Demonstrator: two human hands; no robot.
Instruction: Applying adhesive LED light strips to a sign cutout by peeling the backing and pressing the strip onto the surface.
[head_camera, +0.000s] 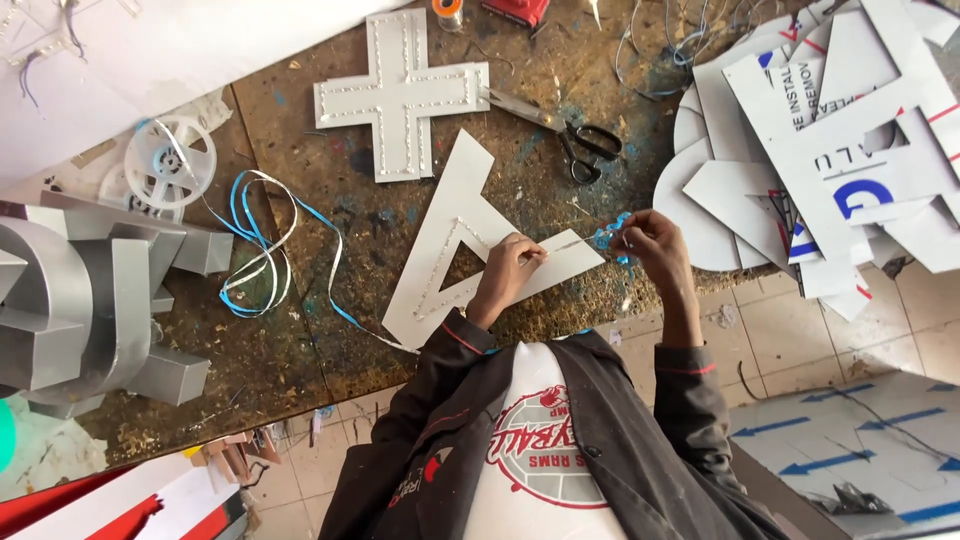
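Holding one strip (572, 242) — two hands (512, 262) — over one triangle (450, 250).

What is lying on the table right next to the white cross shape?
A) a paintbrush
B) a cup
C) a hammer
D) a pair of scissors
D: a pair of scissors with black handles lies on the worn table, its blades pointing at the right arm of the white cross; no hammer, paintbrush or cup is beside it.
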